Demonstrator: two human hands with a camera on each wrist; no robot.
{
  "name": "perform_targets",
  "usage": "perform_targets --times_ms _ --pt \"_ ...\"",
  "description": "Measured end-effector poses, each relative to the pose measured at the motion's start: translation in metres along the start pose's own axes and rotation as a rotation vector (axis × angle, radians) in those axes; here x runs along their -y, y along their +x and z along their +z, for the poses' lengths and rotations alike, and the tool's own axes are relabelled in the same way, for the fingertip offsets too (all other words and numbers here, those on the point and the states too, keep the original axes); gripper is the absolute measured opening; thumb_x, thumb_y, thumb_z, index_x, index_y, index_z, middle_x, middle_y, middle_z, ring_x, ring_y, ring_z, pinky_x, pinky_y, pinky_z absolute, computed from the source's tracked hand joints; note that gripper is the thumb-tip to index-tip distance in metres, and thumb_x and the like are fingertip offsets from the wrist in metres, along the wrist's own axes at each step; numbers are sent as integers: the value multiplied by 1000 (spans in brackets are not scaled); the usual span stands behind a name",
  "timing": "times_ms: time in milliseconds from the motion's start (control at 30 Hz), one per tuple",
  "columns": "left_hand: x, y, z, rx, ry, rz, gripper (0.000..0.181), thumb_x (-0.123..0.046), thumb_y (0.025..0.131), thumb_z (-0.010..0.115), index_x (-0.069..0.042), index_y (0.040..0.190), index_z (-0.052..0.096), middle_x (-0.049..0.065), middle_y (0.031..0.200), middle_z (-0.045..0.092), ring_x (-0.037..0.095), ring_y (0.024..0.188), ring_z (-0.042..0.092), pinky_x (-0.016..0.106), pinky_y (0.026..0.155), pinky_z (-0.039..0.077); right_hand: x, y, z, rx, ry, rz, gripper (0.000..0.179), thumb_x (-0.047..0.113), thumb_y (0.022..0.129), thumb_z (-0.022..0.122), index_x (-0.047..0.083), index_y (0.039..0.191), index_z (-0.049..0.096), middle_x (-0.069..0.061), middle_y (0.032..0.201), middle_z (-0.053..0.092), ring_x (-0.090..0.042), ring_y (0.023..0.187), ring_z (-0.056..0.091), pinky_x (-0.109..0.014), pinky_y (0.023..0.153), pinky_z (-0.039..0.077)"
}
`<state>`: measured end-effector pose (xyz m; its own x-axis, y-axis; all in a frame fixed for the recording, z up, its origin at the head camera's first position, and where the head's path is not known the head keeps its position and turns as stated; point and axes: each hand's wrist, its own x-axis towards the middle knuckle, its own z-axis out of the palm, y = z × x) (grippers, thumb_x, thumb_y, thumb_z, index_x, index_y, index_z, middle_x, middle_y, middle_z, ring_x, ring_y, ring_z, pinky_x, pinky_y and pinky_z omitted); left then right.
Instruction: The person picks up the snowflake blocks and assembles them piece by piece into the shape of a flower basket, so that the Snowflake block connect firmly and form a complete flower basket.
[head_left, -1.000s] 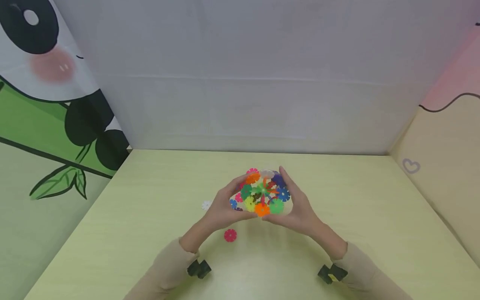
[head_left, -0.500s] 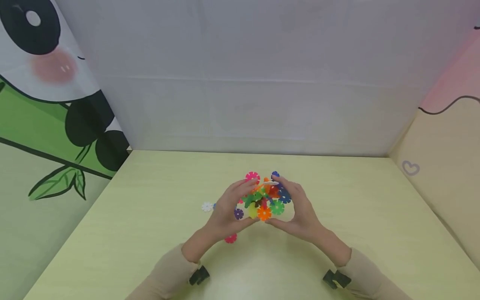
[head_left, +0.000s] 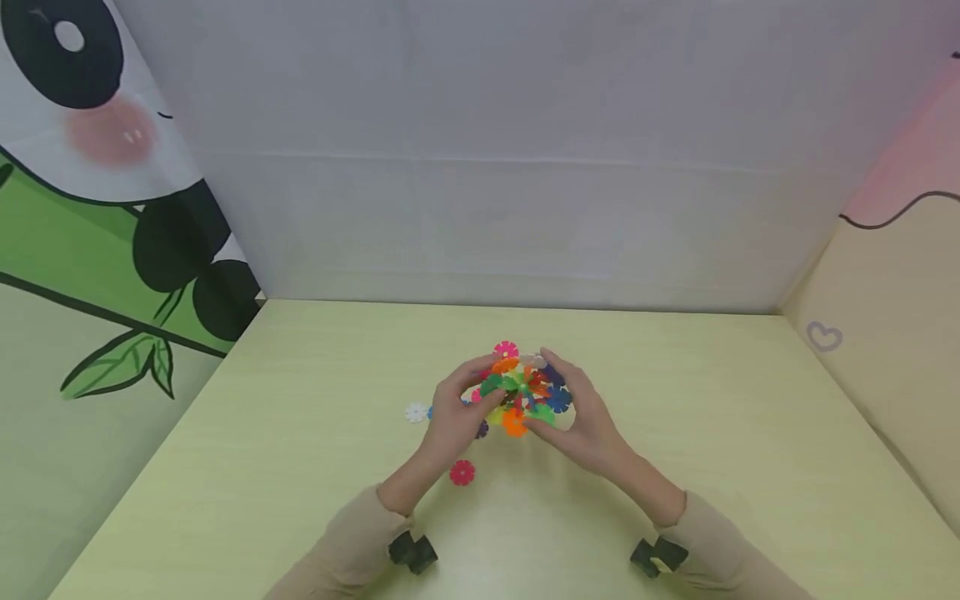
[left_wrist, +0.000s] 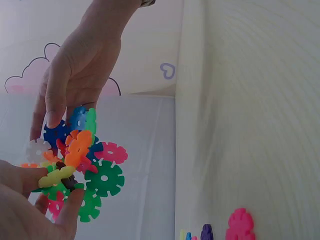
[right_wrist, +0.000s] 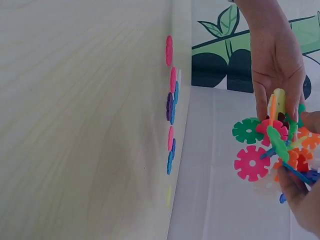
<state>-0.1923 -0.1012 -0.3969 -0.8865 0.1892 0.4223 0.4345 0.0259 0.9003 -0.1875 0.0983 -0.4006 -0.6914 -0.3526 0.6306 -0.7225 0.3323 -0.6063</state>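
Both hands are clamped on one cluster of interlocked, notched plastic discs (head_left: 523, 386), a hand to each side. Clock centred on the cluster, twelve toward the back wall. Left hand (head_left: 452, 421), at eight, pinches by the yellow and dark green pieces. Right hand (head_left: 597, 429), at four, curls round its side: thumb low by the light green disc, fingers up near the dark blue.

Nearest: beige sleeves, left (head_left: 348, 542) toward eight, right (head_left: 727, 546) at four. Small dark block at each cuff, left (head_left: 412, 552) and right (head_left: 659, 557).

Red disc (head_left: 462, 472) lies flat on the table at seven, just beside the left forearm. Cluster itself is held up off the tabletop; wrist views show a gap. Orange disc (head_left: 514, 422) at its six, pink disc (head_left: 506, 349) at its eleven.

Dark purple disc (head_left: 482, 430) at eight, partly behind the left hand. White disc (head_left: 416, 412) near nine, clear of the hand.

Pale wood-grain table (head_left: 675, 358) runs back to a grey-white wall (head_left: 480, 225) at twelve. Cartoon panel (head_left: 112, 217) at ten; purple heart outline (head_left: 825, 336) between two and three.
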Motion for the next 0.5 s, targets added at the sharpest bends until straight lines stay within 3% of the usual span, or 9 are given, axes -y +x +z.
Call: perform_targets --times_ms 100,200,333,433,500 --pt "0 -1 0 -18 -28 49 32 14 83 64 6 114 61 19 122 57 37 109 54 32 73 55 0 2 -4 -46 -10 33 83 0 73 81 1 142 36 -17 136 46 -31 108 52 -40 76 54" --pt "1 -3 -3 7 -45 96 32 16 81 65 7 111 61 21 123 56 37 111 54 34 73 55 -2 5 -10 -53 32 144 86 3 74 81 5 145 32 -16 141 41 -32 110 52 -41 78 53" --pt "4 -5 -6 63 -47 145 44 17 81 64 7 124 56 18 143 42 36 120 50 35 78 54 -5 8 -14 71 170 283 77 3 79 77 7 144 36 -16 138 44 -34 112 52 -41 83 52" --pt "5 -5 -8 105 -41 154 57 14 84 63 6 137 44 15 154 22 37 127 43 39 85 51 -6 7 -12 138 227 283 58 0 82 73 4 133 47 -16 125 53 -32 104 56 -37 81 53" --pt "4 -4 -9 133 -10 114 65 6 86 65 1 144 37 13 157 14 38 130 38 44 91 47 -6 7 -10 130 206 233 49 -1 81 73 2 126 52 -13 115 57 -27 97 57 -34 79 54"
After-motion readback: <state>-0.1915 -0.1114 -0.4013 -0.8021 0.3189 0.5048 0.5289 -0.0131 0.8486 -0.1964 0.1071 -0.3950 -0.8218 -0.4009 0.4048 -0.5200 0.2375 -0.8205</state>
